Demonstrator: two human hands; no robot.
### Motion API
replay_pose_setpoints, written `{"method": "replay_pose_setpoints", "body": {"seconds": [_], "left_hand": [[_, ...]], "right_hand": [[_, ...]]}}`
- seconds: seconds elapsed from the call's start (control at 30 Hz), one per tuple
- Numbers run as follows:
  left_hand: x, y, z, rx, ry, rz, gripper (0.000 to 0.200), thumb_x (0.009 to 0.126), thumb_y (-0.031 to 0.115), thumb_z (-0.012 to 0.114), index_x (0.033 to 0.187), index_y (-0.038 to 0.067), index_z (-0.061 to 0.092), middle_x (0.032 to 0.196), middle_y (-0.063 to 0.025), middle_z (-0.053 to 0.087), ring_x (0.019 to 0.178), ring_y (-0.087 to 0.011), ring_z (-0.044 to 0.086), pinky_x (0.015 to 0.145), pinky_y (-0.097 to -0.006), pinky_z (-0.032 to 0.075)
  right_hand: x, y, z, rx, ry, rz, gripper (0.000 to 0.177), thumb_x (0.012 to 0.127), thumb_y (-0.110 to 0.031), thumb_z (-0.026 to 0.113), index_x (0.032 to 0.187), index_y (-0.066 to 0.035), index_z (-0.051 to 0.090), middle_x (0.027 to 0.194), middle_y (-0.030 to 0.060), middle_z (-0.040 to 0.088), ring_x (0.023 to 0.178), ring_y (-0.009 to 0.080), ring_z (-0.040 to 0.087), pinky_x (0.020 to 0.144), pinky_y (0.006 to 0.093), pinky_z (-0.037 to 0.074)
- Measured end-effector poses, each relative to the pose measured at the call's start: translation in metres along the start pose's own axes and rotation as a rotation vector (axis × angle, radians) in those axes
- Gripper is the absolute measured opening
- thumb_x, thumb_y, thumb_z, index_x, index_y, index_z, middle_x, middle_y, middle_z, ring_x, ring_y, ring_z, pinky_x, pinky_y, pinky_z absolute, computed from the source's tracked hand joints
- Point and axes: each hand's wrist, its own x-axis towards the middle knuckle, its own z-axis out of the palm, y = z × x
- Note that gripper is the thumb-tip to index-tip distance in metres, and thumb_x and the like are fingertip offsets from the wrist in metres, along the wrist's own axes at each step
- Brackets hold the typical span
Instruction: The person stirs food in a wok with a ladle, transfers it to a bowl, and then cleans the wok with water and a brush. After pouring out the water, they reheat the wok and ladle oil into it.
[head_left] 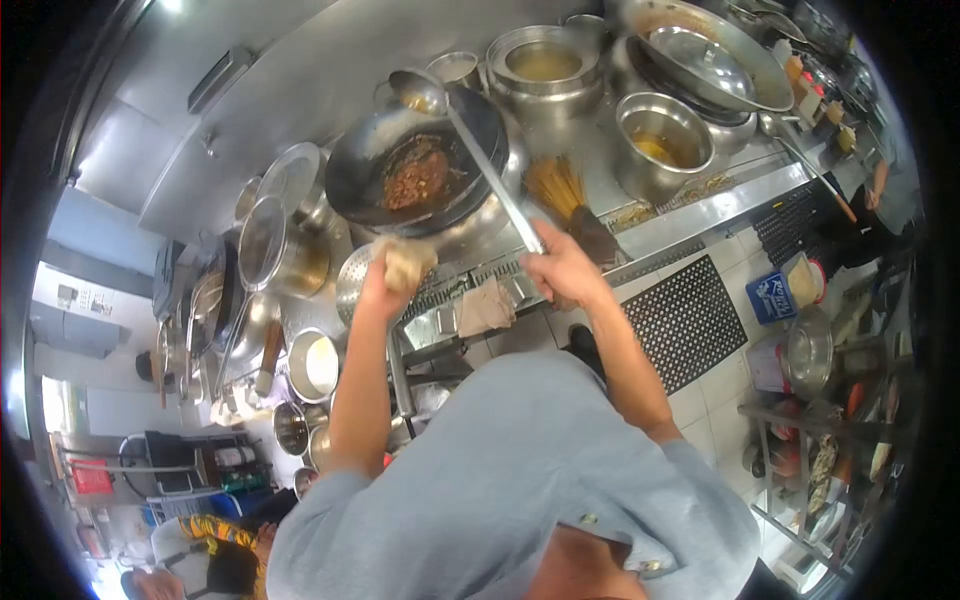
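Observation:
In my right hand [565,268] is the handle of a long metal ladle [485,165]. Its bowl, with some yellowish liquid in it, hangs over the back edge of a dark wok [350,160]. Reddish-brown food [416,178] lies in the wok. My left hand [378,290] is closed around a folded beige cloth [408,262] at the wok's front edge, beside a perforated metal strainer [352,280]. Whether the cloth touches the wok rim I cannot tell.
Right of the wok are a bamboo brush [557,185] and a steel pot with yellow liquid [640,120]. Lidded pots [295,262] stand at the left. A person [885,190] is at the far right, another [180,555] at the lower left.

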Motion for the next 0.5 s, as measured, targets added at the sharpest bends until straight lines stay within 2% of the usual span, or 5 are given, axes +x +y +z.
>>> {"method": "replay_pose_setpoints", "body": {"seconds": [0.13, 0.27, 0.37, 0.47, 0.5], "left_hand": [[-0.060, -0.027, -0.020, 0.119, -0.193, 0.042, 0.065, 0.091, 0.045, 0.052, 0.136, 0.001, 0.037, 0.120, -0.0217, 0.055, 0.102, -0.0347, 0.060, 0.083, -0.0432, 0.052], [-0.049, -0.042, -0.056, 0.041, -0.225, 0.125, 0.059, 0.088, 0.045, 0.055, 0.128, 0.003, 0.045, 0.118, -0.0184, 0.055, 0.089, -0.0293, 0.060, 0.072, -0.0408, 0.052], [-0.016, -0.053, -0.082, -0.321, -0.362, 0.086, 0.053, 0.090, 0.035, 0.051, 0.128, -0.001, 0.046, 0.120, -0.0185, 0.057, 0.099, -0.0291, 0.059, 0.077, -0.0396, 0.052], [-0.022, -0.056, -0.001, -0.449, -0.247, 0.168, 0.060, 0.090, 0.038, 0.048, 0.133, -0.004, 0.041, 0.133, -0.0242, 0.047, 0.119, -0.0361, 0.049, 0.086, -0.0414, 0.053], [-0.030, -0.053, -0.003, -0.541, -0.431, 0.026, 0.065, 0.090, 0.038, 0.050, 0.137, -0.004, 0.036, 0.138, -0.0257, 0.041, 0.127, -0.0395, 0.042, 0.086, -0.0415, 0.053]], "right_hand": [[-0.011, -0.001, 0.002, -0.170, 0.058, 0.015, 0.054, 0.082, -0.010, 0.057, 0.134, -0.004, 0.042, 0.061, 0.0013, 0.052, 0.043, 0.0102, 0.048, 0.040, 0.0257, 0.039], [0.001, 0.019, 0.004, -0.053, 0.043, -0.008, 0.044, 0.082, -0.015, 0.059, 0.122, -0.001, 0.048, 0.065, 0.0060, 0.057, 0.045, 0.0125, 0.051, 0.041, 0.0278, 0.042], [0.010, 0.013, 0.010, -0.216, 0.089, 0.129, 0.040, 0.082, -0.018, 0.060, 0.116, 0.000, 0.049, 0.070, 0.0088, 0.060, 0.047, 0.0141, 0.053, 0.042, 0.0301, 0.043], [0.011, 0.054, 0.015, -0.288, 0.130, 0.053, 0.037, 0.085, -0.024, 0.063, 0.117, -0.009, 0.051, 0.065, 0.0038, 0.056, 0.043, 0.0128, 0.051, 0.038, 0.0272, 0.042], [0.005, 0.049, 0.019, -0.181, 0.088, 0.059, 0.038, 0.085, -0.023, 0.061, 0.117, -0.007, 0.050, 0.068, 0.0063, 0.057, 0.043, 0.0142, 0.052, 0.039, 0.0277, 0.043]]}}
